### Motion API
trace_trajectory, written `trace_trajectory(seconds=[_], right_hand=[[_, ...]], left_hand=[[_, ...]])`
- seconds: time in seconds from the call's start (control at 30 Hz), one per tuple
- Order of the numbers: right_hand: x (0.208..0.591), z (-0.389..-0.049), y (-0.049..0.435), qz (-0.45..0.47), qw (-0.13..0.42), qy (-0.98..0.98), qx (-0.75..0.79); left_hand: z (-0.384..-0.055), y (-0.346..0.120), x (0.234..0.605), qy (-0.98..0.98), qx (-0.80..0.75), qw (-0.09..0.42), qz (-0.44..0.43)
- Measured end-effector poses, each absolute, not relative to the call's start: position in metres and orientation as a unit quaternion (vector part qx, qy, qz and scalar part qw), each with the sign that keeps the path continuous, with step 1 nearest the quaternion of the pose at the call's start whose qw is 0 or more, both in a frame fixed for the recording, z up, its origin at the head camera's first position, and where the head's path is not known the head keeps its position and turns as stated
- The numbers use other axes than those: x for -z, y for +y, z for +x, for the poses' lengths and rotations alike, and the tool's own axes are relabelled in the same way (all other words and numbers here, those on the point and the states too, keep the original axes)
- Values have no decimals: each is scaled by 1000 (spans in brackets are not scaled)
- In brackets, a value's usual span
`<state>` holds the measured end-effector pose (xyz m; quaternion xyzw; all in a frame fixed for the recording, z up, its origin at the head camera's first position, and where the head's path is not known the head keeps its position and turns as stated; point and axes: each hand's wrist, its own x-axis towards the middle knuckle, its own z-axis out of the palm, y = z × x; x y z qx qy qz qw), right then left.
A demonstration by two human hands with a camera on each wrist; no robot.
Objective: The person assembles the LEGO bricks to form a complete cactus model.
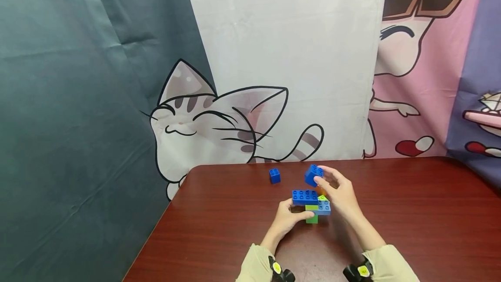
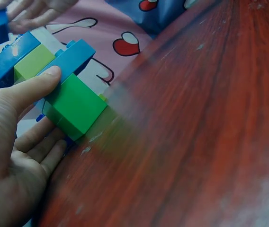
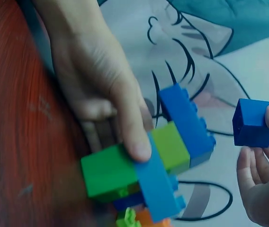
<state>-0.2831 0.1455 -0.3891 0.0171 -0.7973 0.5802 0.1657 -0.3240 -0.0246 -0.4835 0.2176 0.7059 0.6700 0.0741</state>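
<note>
My left hand (image 1: 286,220) grips a small tower of toy building bricks, its thumb across the middle layers. From the bottom, the tower has a green brick (image 3: 110,172), a light blue brick (image 3: 158,182), a lime brick (image 3: 171,146) and a long dark blue brick (image 1: 305,197) that sticks out to the left. Between thumb and fingertips, my right hand (image 1: 341,193) pinches a blue brick (image 3: 253,122). That brick is held in the air, up and to the right of the long dark blue brick and apart from it.
A loose blue brick (image 1: 275,176) lies near the table's far edge, left of the held one. Orange (image 3: 154,219) and lime (image 3: 127,219) pieces show behind the tower, partly hidden. The reddish-brown table (image 1: 219,229) meets a printed cloth backdrop (image 1: 313,55).
</note>
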Motion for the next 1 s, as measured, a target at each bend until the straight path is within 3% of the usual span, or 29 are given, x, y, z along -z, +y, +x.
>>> trace_trajectory(seconds=[0.33, 0.63, 1.0], right_hand=[[387, -291, 117, 68, 149, -797, -581], [398, -295, 106, 60, 144, -806, -571], [409, -299, 104, 42, 151, -818, -554]], left_hand=[[-324, -24, 482, 695, -677, 73, 228], [-323, -21, 482, 700, -675, 55, 224], [-324, -22, 481, 694, -683, 68, 216]])
